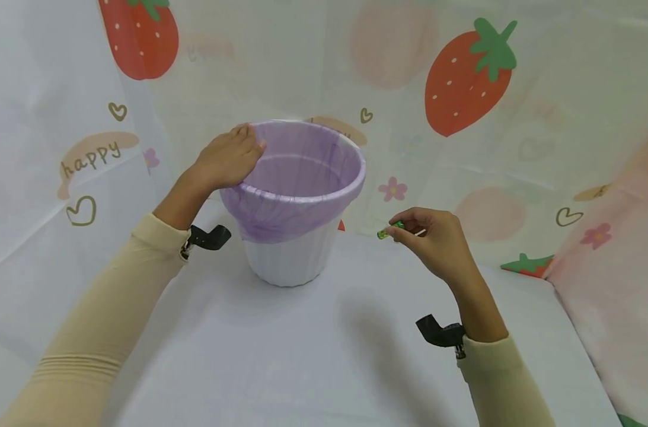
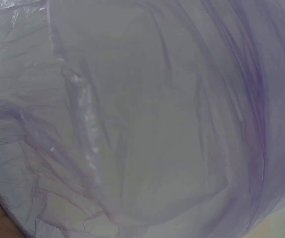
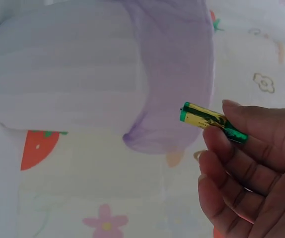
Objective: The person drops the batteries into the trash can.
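Observation:
A white trash bin (image 1: 286, 261), lined with a purple plastic bag (image 1: 281, 219), stands upright on the table. My left hand (image 1: 230, 157) holds the bin's left rim, thumb toward the inside; where its other fingertips end is hidden. The bag's wrinkled film (image 2: 147, 119) fills most of the left wrist view. To the right of the bin and apart from it, my right hand (image 1: 436, 243) pinches a small green and gold battery (image 3: 197, 116) between thumb and forefinger, above the table. One end of the battery points toward the bin.
White cloth covers the table (image 1: 281, 356). Behind the bin hangs a pale curtain (image 1: 281, 65) printed with strawberries, flowers and hearts, and a similar cloth (image 1: 622, 255) closes off the right side. Each wrist carries a black camera mount (image 1: 441, 333).

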Demonstrator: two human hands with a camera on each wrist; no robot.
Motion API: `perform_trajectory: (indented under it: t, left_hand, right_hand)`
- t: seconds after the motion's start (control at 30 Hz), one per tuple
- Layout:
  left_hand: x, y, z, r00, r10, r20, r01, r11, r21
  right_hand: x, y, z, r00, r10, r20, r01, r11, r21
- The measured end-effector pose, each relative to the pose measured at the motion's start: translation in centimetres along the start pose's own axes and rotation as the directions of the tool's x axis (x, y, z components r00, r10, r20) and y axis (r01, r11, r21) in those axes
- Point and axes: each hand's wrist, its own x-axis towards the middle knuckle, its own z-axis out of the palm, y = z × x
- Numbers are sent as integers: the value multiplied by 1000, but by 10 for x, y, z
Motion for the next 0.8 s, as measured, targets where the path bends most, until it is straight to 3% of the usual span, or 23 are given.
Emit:
perform_trajectory:
  t: [0.3, 0.8]
  left_hand:
    - [0, -1, 0, 1000, 2, 1, -2, 1000, 19]
    - [1, 0, 0, 1000, -7, 9, 7, 1000, 3]
  right_hand:
    - [28, -25, -4, 998, -48, -36, 49, 998, 36]
    - [63, -59, -3, 996, -93, -1, 93, 994, 59]
